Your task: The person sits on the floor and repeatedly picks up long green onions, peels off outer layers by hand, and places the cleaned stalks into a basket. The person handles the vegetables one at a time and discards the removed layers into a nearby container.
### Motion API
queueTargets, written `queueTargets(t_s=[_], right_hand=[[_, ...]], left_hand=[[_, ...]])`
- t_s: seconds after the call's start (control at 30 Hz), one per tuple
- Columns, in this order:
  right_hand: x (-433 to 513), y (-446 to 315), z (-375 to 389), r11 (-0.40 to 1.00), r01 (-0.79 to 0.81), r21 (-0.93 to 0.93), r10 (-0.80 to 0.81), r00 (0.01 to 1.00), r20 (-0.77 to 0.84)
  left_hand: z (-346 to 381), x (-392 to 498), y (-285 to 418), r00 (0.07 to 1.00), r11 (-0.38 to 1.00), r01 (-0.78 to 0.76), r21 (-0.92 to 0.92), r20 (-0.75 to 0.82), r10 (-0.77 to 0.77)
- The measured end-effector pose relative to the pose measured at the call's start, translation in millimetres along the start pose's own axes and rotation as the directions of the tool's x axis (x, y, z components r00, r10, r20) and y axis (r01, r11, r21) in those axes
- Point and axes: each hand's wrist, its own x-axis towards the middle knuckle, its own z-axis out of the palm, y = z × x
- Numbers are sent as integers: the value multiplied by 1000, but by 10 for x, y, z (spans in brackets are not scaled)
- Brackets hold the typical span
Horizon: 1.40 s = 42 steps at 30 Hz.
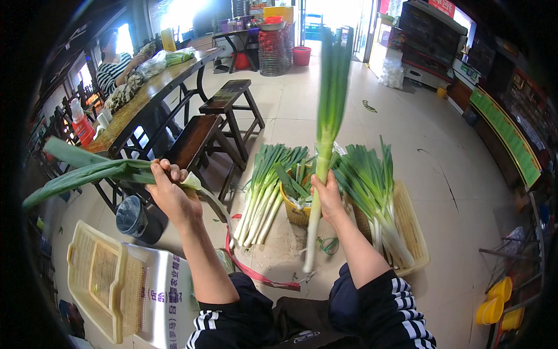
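My right hand (pixel 328 195) grips a large leek (pixel 323 161) by its pale stalk, its green leaves pointing up and away. In my left hand (pixel 174 189) are loose green leek leaves (pixel 100 171) that stretch out to the left, with a pale strip hanging to the right. Several leeks (pixel 261 205) lie in a pile on the floor between my arms. Beside them stands a yellow bucket (pixel 296 214) holding cut leaves. More leeks (pixel 368 183) rest across a cream plastic basket (pixel 416 227) at the right. Green-handled scissors (pixel 329 245) lie on the floor near the bucket.
A red ribbon (pixel 250 272) curls over the floor. At the left are a dark bin (pixel 138 220), an empty cream crate (pixel 76 279) and a white printed box (pixel 152 301). Wooden stools (pixel 194 141) flank a long table (pixel 144 100), where another person (pixel 114 72) sits. Yellow containers (pixel 501 290) stand at lower right.
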Motion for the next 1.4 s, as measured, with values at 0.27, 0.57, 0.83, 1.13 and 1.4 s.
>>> queueTargets(t_s=[0.27, 0.57, 0.83, 1.13, 1.4], right_hand=[[-344, -244, 419, 963, -140, 228, 71, 955, 287], [-476, -213, 633, 990, 125, 64, -136, 968, 211], [-422, -189, 631, 978, 163, 133, -192, 951, 244], [-448, -192, 631, 968, 53, 245, -109, 969, 223], [-442, -64, 617, 971, 233, 52, -239, 946, 218]], left_hand=[[156, -746, -805, 632, 606, 712, 354, 52, -773], [302, -939, -831, 537, 549, 737, 393, 153, -830], [278, -938, -864, 655, 647, 529, 550, 221, -723], [265, -974, -847, 629, 635, 648, 420, 176, -758], [148, -864, -875, 354, 350, 872, 342, 52, -934]])
